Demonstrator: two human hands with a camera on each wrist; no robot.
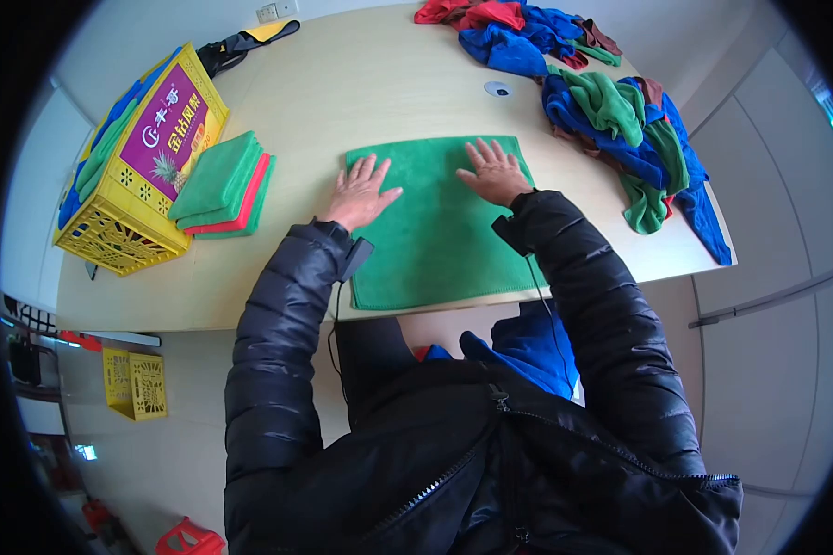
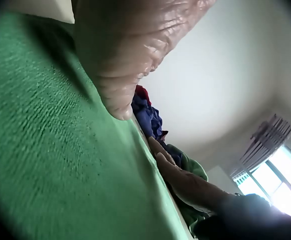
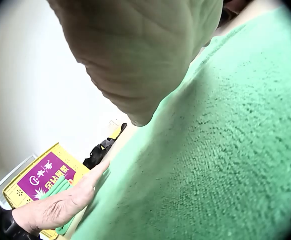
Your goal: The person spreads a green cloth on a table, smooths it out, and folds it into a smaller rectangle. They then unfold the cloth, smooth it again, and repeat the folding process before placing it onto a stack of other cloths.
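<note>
A green towel [image 1: 435, 231] lies spread flat on the table, its near edge close to the table's front edge. My left hand [image 1: 359, 194] rests on its left side with the fingers straight and spread. On the upper right part of the towel, my right hand [image 1: 496, 174] lies palm down, fingers also spread. The left wrist view shows the left thumb [image 2: 118, 102] right at the towel's surface. In the right wrist view the right hand [image 3: 140, 60] is close over the cloth, with the left hand [image 3: 60, 205] across from it.
Folded green and red towels [image 1: 220, 185] are stacked at the left, beside a yellow crate [image 1: 125, 208] holding more cloths. Crumpled blue, green and red cloths [image 1: 620, 129] heap along the right and far right. A black and yellow item [image 1: 250, 44] lies at the back.
</note>
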